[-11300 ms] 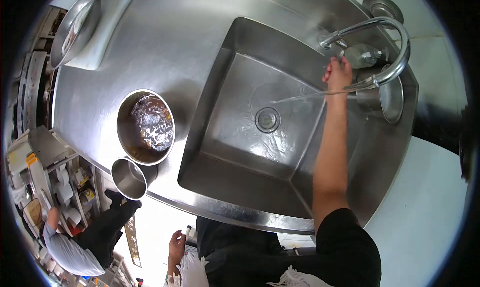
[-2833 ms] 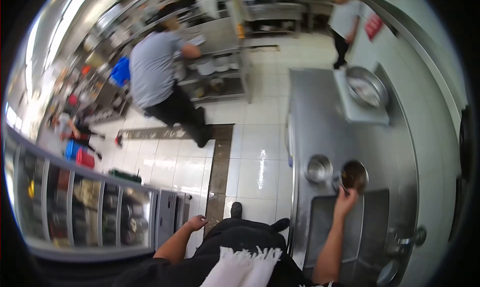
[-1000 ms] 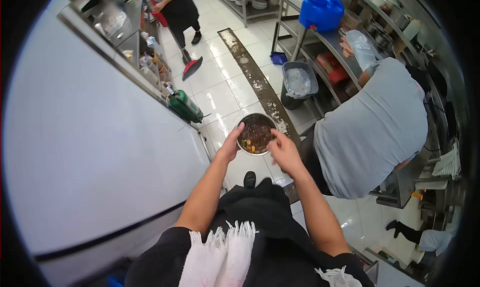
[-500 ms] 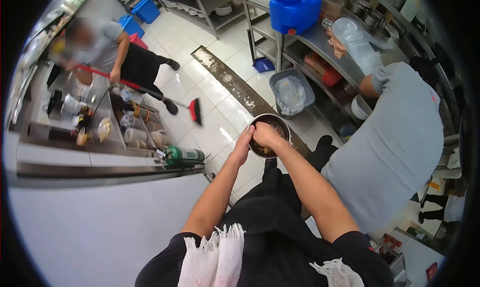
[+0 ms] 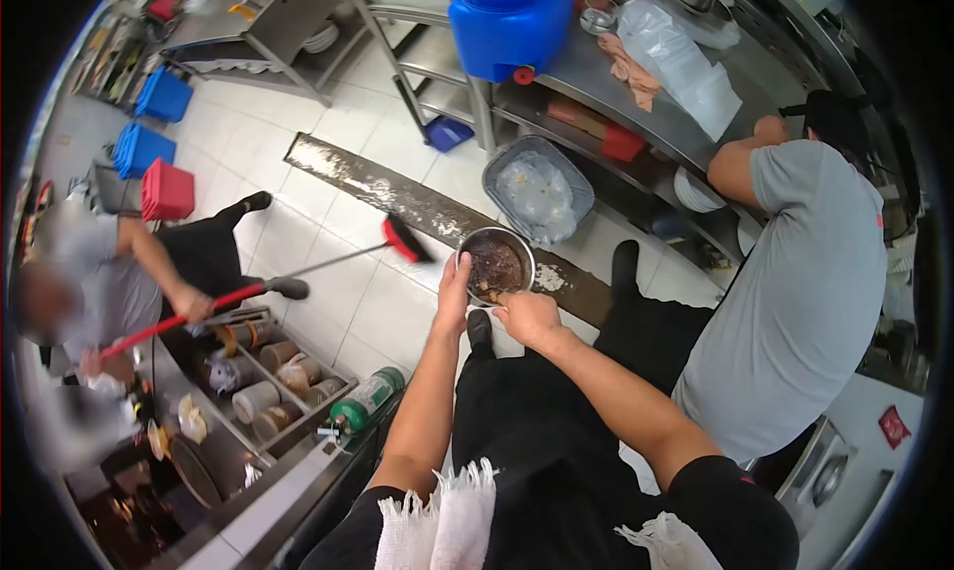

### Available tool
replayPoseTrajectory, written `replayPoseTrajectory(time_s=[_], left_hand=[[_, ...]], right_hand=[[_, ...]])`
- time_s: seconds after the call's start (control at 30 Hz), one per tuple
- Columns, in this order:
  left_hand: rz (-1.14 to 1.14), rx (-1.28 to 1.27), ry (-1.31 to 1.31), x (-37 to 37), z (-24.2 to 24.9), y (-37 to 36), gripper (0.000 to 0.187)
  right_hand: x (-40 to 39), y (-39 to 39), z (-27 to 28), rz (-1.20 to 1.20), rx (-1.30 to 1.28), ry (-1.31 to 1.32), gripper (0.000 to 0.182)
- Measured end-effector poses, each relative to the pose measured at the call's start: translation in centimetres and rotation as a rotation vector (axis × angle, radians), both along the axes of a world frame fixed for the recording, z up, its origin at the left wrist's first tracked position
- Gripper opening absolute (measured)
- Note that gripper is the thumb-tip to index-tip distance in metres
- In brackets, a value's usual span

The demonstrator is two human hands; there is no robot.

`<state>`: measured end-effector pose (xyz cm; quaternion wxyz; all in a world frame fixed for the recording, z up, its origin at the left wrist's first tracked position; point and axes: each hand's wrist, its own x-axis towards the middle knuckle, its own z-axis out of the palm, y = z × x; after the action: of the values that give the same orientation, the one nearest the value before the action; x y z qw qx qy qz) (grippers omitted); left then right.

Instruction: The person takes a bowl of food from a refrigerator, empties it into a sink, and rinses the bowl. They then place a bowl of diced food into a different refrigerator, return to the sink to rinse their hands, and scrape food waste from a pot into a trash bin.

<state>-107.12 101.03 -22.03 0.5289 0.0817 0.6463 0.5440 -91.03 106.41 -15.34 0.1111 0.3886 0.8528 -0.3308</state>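
A round metal pot [image 5: 533,262] with dark brown, wet-looking contents is held out in front of me, above the floor. My left hand [image 5: 454,294] is closed on its left side, the thumb up along the rim. At the pot's lower right rim, my right hand [image 5: 529,317] has its fingers curled together. A small tan-brown piece shows by those fingertips, but what they grip I cannot make out. Past the pot, a red broom head [image 5: 405,240] hovers over the tiles on a long handle that a co-worker holds.
A grey bin [image 5: 494,184] lined with plastic stands beyond the pot, beside a wet floor drain [image 5: 378,182] with pale scraps. A co-worker in a grey shirt [image 5: 795,292] leans at the steel counter on the right. A green gas cylinder [image 5: 370,399] is at left.
My right hand has drawn back from inside the pot to its lower right rim, uncovering the contents. The view has turned; the broom now reaches closer to the pot.
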Motion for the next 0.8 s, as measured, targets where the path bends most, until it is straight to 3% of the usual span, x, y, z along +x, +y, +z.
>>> replayPoseTrajectory(time_s=[0.1,0.2,0.3,0.33,0.4,0.47,0.57,0.6,0.7,0.8], left_hand=[[0.047,0.012,-0.065,-2.3,-5.7,3.7,0.067],[0.022,-0.027,-0.097,-3.9,-9.5,8.0,0.092],[-0.064,-0.218,0.052,-4.3,-10.1,13.4,0.098],[-0.071,-0.227,0.052,-3.7,-7.0,14.9,0.101],[-0.115,-0.115,0.048,-3.8,-7.9,16.7,0.101],[-0.133,-0.081,0.030,-3.3,-4.8,18.1,0.095],[-0.222,-0.007,0.137,-3.6,-5.9,17.7,0.089],[-0.211,0.016,0.191,-3.9,-8.3,16.8,0.082],[-0.223,-0.098,0.130,-4.2,-7.8,13.9,0.078],[-0.266,-0.260,0.230,-5.5,-12.1,9.2,0.077]], right_hand=[[-1.4,2.2,-4.2,-0.281,-0.007,0.079,0.030],[-2.5,4.9,-10.3,-0.466,-0.039,0.301,0.028],[-3.5,8.7,-13.9,-0.681,-0.217,0.490,0.033],[-3.6,10.2,-16.1,-0.791,-0.340,0.530,0.034],[-4.3,13.2,-18.0,-1.032,-0.542,0.618,0.039],[-4.4,16.0,-18.9,-1.228,-0.776,0.734,0.041],[-4.1,18.6,-22.2,-1.442,-1.026,0.896,0.040],[-4.1,19.2,-23.3,-1.498,-1.088,0.923,0.042],[-3.8,19.8,-26.0,-1.638,-1.260,1.117,0.046],[-3.1,20.2,-29.5,-1.683,-1.373,1.220,0.056]])
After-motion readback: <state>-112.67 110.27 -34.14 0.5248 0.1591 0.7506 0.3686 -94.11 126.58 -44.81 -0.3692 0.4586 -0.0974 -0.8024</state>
